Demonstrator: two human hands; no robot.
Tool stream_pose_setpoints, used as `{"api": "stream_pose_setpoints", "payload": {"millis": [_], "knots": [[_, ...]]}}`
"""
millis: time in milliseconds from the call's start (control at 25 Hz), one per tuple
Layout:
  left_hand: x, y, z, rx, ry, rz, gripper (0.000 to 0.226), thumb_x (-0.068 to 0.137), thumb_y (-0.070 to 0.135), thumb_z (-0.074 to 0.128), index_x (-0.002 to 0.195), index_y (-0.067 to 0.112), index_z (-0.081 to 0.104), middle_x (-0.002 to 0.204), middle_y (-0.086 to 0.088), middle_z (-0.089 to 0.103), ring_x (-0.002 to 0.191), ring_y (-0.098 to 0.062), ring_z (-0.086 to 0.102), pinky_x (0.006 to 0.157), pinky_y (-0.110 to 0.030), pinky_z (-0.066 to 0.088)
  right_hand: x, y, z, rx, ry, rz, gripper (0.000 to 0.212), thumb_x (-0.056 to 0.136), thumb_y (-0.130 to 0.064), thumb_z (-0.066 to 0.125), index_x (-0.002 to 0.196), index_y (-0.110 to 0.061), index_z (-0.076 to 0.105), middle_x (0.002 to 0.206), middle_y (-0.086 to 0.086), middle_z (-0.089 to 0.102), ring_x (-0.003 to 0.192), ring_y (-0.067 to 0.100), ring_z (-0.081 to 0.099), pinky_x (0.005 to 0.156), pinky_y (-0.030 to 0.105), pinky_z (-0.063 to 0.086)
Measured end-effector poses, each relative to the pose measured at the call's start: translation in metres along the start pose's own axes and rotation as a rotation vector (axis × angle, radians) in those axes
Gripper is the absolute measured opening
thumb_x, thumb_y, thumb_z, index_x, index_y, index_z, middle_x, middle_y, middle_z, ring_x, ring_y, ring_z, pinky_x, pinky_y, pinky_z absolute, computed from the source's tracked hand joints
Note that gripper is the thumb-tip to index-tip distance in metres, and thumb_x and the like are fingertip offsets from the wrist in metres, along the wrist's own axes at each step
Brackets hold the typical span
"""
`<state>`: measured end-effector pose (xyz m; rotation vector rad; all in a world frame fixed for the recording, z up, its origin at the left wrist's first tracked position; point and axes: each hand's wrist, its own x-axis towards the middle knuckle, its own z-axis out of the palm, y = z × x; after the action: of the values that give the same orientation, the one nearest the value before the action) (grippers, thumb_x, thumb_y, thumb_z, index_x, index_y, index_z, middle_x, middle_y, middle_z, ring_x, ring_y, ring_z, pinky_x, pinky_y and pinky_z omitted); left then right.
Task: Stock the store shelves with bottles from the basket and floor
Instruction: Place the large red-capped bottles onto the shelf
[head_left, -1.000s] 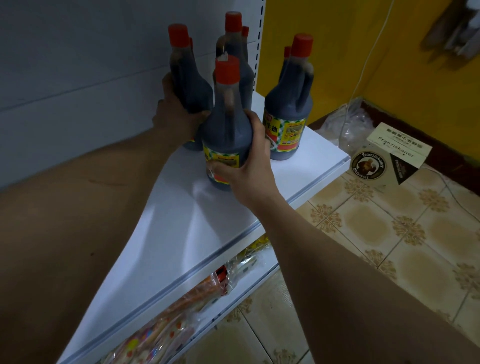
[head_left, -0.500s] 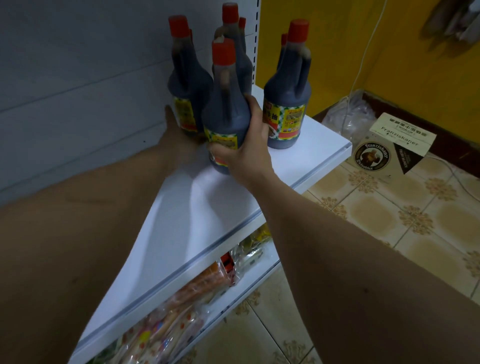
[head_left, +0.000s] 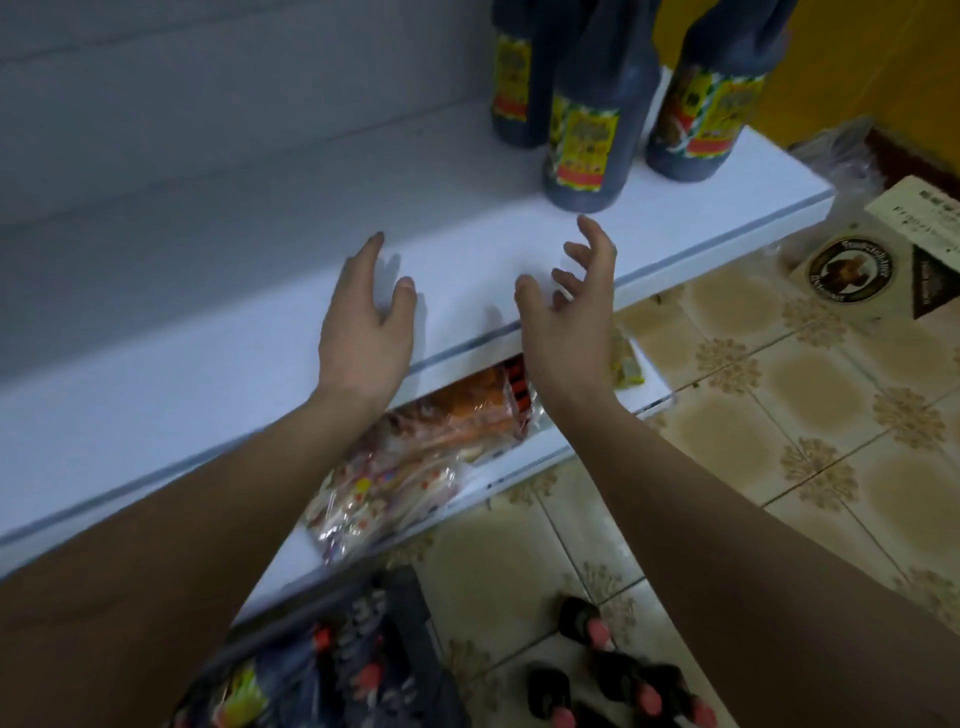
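**Both hands empty over the shelf**

The left hand (head_left: 363, 322) and right hand (head_left: 569, 317) hover with fingers spread, holding nothing, above the white shelf (head_left: 208, 332). Three dark bottles (head_left: 589, 140) stand at its far end; more bottles lie on the floor (head_left: 613, 680) beside the basket (head_left: 374, 639).

White upper shelf (head_left: 260, 332): three dark labelled bottles (head_left: 587, 140) standing upright at its right end. Lower shelf (head_left: 524, 457): clear-wrapped snack packets (head_left: 410, 462). Tiled floor (head_left: 779, 415): red-capped bottles (head_left: 618, 675), dark basket (head_left: 400, 623), printed carton (head_left: 883, 260).
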<state>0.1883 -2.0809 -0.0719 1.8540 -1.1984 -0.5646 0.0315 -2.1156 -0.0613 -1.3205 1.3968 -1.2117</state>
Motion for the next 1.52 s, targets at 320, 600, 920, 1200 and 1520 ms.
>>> {"api": "stream_pose_setpoints", "payload": {"millis": [320, 600, 920, 1200, 1520], "knots": [[-0.184, -0.059, -0.067, -0.166, 0.193, -0.07, 0.043, 0.101, 0.015, 0.045, 0.143, 0.012, 0.045, 0.148, 0.0, 0.046, 0.139, -0.009, 0.038, 0.116, -0.027, 0.031, -0.169, 0.007, 0.03, 0.02, -0.388, 0.042, 0.056, 0.094, -0.011, 0.055, 0.147, -0.019, 0.039, 0.136, 0.002, 0.051, 0.12, 0.002, 0.052, 0.098, 0.025, 0.049], [-0.302, -0.165, -0.09, -0.246, 0.255, -0.513, 0.04, 0.1, 0.025, 0.045, 0.141, 0.023, 0.046, 0.142, 0.005, 0.05, 0.133, -0.006, 0.043, 0.114, -0.033, 0.035, -0.268, 0.087, 0.052, -0.128, -0.7, 0.265, 0.054, 0.096, -0.023, 0.056, 0.146, -0.031, 0.037, 0.136, 0.0, 0.049, 0.121, 0.017, 0.053, 0.1, 0.049, 0.049], [-0.379, -0.289, -0.087, -0.233, 0.27, -1.206, 0.034, 0.098, 0.015, 0.052, 0.131, 0.006, 0.053, 0.118, -0.012, 0.061, 0.09, -0.017, 0.054, 0.073, -0.023, 0.04, -0.367, 0.196, 0.07, -0.308, -1.014, 0.617, 0.042, 0.095, -0.008, 0.058, 0.131, -0.022, 0.043, 0.1, -0.006, 0.052, 0.085, 0.006, 0.054, 0.079, 0.012, 0.044], [-0.4, -0.407, -0.066, -0.208, 0.244, -1.262, 0.008, 0.094, 0.004, 0.056, 0.094, 0.01, 0.061, 0.092, -0.011, 0.062, 0.091, -0.026, 0.059, 0.086, -0.036, 0.053, -0.406, 0.297, 0.128, -0.369, -1.085, 0.833, 0.008, 0.096, -0.008, 0.057, 0.104, -0.006, 0.059, 0.089, 0.012, 0.058, 0.083, 0.024, 0.058, 0.076, 0.043, 0.053], [-0.375, -0.519, -0.051, -0.447, 0.442, -1.199, 0.026, 0.094, 0.004, 0.049, 0.117, 0.014, 0.041, 0.084, -0.01, 0.058, 0.061, -0.023, 0.063, 0.052, -0.028, 0.055, -0.421, 0.403, 0.215, -0.049, -0.782, 1.067, 0.03, 0.093, -0.011, 0.058, 0.122, -0.013, 0.05, 0.087, 0.003, 0.057, 0.071, 0.014, 0.061, 0.061, 0.029, 0.053]]}}
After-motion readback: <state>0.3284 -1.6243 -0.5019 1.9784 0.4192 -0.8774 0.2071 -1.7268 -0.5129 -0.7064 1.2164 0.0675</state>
